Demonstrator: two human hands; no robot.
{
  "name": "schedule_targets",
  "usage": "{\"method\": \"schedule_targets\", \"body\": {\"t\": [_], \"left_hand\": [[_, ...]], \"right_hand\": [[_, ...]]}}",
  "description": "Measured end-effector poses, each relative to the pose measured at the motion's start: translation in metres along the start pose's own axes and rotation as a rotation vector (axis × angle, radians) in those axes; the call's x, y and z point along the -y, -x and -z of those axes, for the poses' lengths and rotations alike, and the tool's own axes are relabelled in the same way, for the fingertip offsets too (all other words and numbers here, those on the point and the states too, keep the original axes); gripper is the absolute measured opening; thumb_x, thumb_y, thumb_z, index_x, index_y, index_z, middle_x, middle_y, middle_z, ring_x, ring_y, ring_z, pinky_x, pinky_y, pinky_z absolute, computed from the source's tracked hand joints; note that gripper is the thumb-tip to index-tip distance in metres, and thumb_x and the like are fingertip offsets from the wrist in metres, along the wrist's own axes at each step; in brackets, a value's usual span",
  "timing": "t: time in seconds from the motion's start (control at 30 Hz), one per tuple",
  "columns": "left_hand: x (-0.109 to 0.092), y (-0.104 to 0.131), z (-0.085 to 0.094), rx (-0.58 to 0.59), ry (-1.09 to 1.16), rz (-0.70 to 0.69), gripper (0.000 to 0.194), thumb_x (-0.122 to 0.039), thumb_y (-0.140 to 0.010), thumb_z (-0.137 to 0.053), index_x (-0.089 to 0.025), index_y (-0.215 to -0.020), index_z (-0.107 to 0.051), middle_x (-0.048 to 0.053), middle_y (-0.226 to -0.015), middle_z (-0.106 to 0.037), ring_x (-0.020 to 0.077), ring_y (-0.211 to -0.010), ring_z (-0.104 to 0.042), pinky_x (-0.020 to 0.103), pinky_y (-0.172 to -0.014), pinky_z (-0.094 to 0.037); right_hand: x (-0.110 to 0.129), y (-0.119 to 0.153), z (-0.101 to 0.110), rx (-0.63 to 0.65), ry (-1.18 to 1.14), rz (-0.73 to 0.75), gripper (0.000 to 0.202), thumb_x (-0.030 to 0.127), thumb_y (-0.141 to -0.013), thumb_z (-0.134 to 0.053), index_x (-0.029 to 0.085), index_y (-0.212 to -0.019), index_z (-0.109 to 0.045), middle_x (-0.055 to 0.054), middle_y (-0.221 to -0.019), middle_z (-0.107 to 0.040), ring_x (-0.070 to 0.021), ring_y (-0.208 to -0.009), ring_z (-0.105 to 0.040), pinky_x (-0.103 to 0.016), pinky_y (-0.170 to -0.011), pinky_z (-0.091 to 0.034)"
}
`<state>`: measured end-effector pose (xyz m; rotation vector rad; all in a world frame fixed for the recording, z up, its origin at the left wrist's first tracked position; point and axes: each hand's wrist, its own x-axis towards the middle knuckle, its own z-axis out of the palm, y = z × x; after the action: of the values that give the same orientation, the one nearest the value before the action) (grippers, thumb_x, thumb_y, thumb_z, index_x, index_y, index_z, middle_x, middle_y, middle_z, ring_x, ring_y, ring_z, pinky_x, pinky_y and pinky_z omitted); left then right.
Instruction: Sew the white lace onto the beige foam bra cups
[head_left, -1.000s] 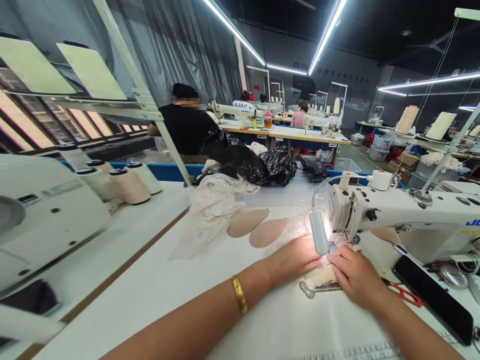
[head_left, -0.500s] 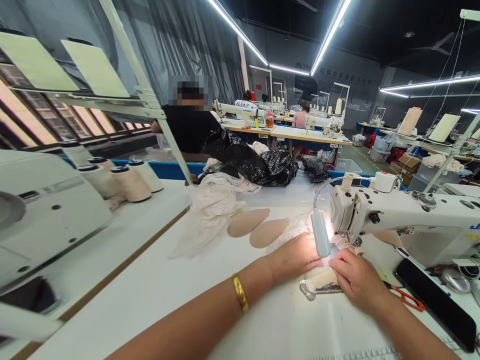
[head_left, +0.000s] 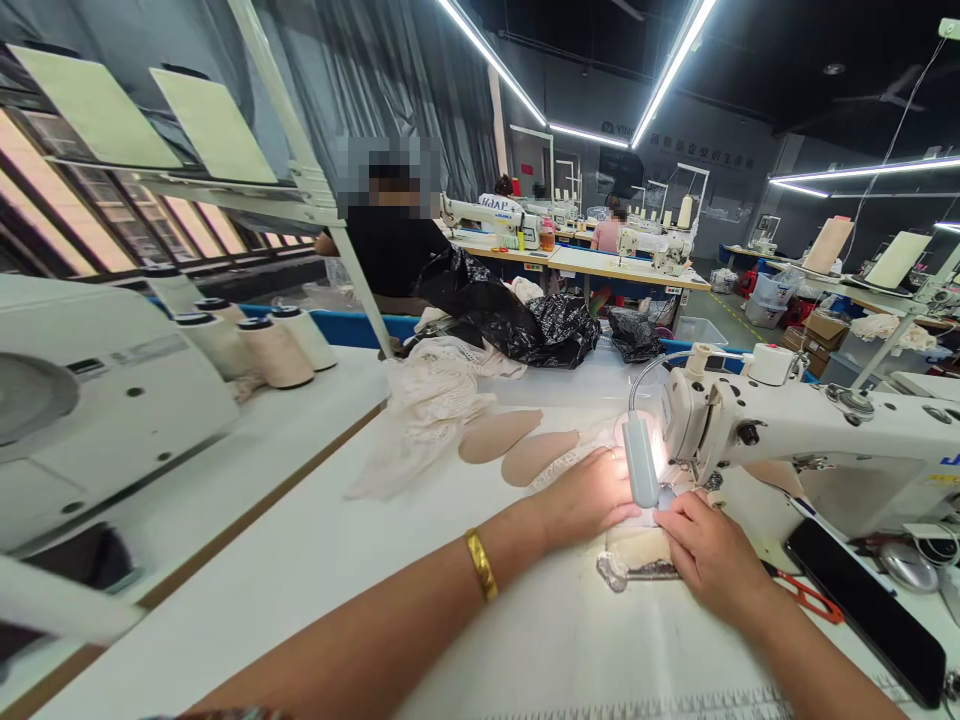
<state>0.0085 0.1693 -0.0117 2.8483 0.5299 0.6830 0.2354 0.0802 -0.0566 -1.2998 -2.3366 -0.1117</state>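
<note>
My left hand [head_left: 589,500] lies flat on a piece of white lace fabric [head_left: 559,468] beside the sewing machine [head_left: 810,420]. Its fingertips are partly hidden behind the grey work lamp [head_left: 640,465], which lights the needle area. Close to the presser foot, my right hand [head_left: 705,545] has thumb and forefinger pinched on the near edge of the pale fabric. Two beige oval pads [head_left: 499,437] rest left of the lace, and a heap of sheer white lace [head_left: 435,400] lies beyond them. The needle itself is hard to make out.
Orange-handled scissors [head_left: 810,598] and a black phone [head_left: 866,605] lie right of my right hand. Thread cones [head_left: 276,355] stand by another machine [head_left: 97,400] on the left. Black plastic bags [head_left: 555,330] are at the back, near a seated person [head_left: 390,245].
The whole view has shifted slightly. Both hands stay beside the needle area, with only a small shift of the left hand's fingers on the fabric.
</note>
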Motion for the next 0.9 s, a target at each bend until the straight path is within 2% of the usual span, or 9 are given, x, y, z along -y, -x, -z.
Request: {"method": "schedule_targets", "body": {"t": [0.17,0.3,0.37,0.47,0.63,0.67,0.73,0.83,0.9], "left_hand": [[0.004,-0.003,-0.008,0.010,0.066,0.090,0.022,-0.021,-0.098,-0.051,-0.020,-0.077,-0.058,0.003,-0.085,-0.065,0.0204,-0.077,-0.055,0.033,-0.075,-0.042],[-0.001,-0.002,-0.001,-0.046,0.132,0.176,0.024,-0.016,-0.097,-0.044,-0.020,-0.081,-0.062,0.004,-0.081,-0.065,0.0208,-0.074,-0.055,0.032,-0.071,-0.045],[-0.014,0.010,0.008,-0.067,0.149,0.209,0.023,-0.016,-0.096,-0.045,-0.021,-0.087,-0.065,0.004,-0.081,-0.065,0.0215,-0.075,-0.057,0.033,-0.072,-0.046],[-0.051,0.041,0.016,-0.081,0.277,0.279,0.016,-0.026,-0.097,-0.054,-0.024,-0.101,-0.069,0.005,-0.089,-0.069,0.0233,-0.084,-0.062,0.034,-0.079,-0.051],[-0.118,0.083,0.002,0.011,1.401,0.779,0.037,-0.055,-0.089,-0.074,-0.022,-0.106,-0.072,0.010,-0.100,-0.076,0.0259,-0.092,-0.071,0.038,-0.085,-0.056],[-0.124,0.085,-0.002,-0.060,1.563,0.866,0.042,-0.058,-0.086,-0.076,-0.020,-0.103,-0.072,0.011,-0.100,-0.076,0.0260,-0.091,-0.072,0.039,-0.085,-0.057],[-0.126,0.083,-0.007,-0.379,1.722,0.971,0.043,-0.055,-0.080,-0.084,-0.017,-0.098,-0.073,0.012,-0.100,-0.076,0.0254,-0.093,-0.072,0.038,-0.090,-0.057],[-0.118,0.076,-0.007,-0.875,1.695,1.001,0.040,-0.038,-0.068,-0.097,-0.017,-0.094,-0.075,0.009,-0.102,-0.076,0.0229,-0.098,-0.070,0.032,-0.092,-0.056],[-0.115,0.073,-0.005,-0.961,1.686,1.005,0.042,-0.032,-0.065,-0.099,-0.017,-0.097,-0.077,0.008,-0.105,-0.077,0.0224,-0.100,-0.069,0.029,-0.090,-0.056]], "right_hand": [[-0.005,0.003,-0.003,0.023,-0.060,-0.031,0.031,0.010,-0.097,-0.043,0.023,-0.112,-0.067,-0.008,-0.094,-0.064,-0.0246,-0.082,-0.058,-0.034,-0.065,-0.044],[0.001,0.004,-0.002,-0.053,-0.281,-0.108,0.026,0.021,-0.103,-0.042,0.023,-0.112,-0.066,-0.008,-0.096,-0.068,-0.0256,-0.086,-0.060,-0.038,-0.074,-0.047],[0.012,0.001,0.000,-0.038,-0.509,-0.242,0.023,0.034,-0.105,-0.047,0.025,-0.117,-0.064,-0.005,-0.089,-0.068,-0.0237,-0.080,-0.060,-0.035,-0.071,-0.046],[0.034,-0.004,0.002,-0.011,-0.907,-0.491,0.038,0.052,-0.100,-0.055,0.027,-0.129,-0.056,0.003,-0.073,-0.060,-0.0195,-0.064,-0.054,-0.030,-0.061,-0.042],[0.072,-0.001,-0.005,-0.195,-1.245,-0.638,0.056,0.059,-0.087,-0.073,0.028,-0.131,-0.058,0.006,-0.069,-0.054,-0.0174,-0.063,-0.051,-0.028,-0.063,-0.044],[0.080,0.003,-0.007,-0.216,-1.272,-0.644,0.058,0.059,-0.084,-0.076,0.027,-0.130,-0.060,0.006,-0.070,-0.055,-0.0173,-0.064,-0.052,-0.028,-0.064,-0.045],[0.096,0.014,-0.014,-0.241,-1.304,-0.667,0.059,0.058,-0.081,-0.080,0.026,-0.128,-0.064,0.004,-0.073,-0.058,-0.0173,-0.066,-0.055,-0.028,-0.064,-0.048],[0.117,0.028,-0.022,-0.294,-1.319,-0.705,0.056,0.059,-0.080,-0.081,0.025,-0.123,-0.069,0.001,-0.079,-0.064,-0.0175,-0.069,-0.058,-0.028,-0.065,-0.050],[0.126,0.032,-0.024,-0.324,-1.343,-0.716,0.055,0.060,-0.080,-0.081,0.025,-0.121,-0.070,0.000,-0.082,-0.067,-0.0189,-0.072,-0.061,-0.029,-0.068,-0.052]]}}
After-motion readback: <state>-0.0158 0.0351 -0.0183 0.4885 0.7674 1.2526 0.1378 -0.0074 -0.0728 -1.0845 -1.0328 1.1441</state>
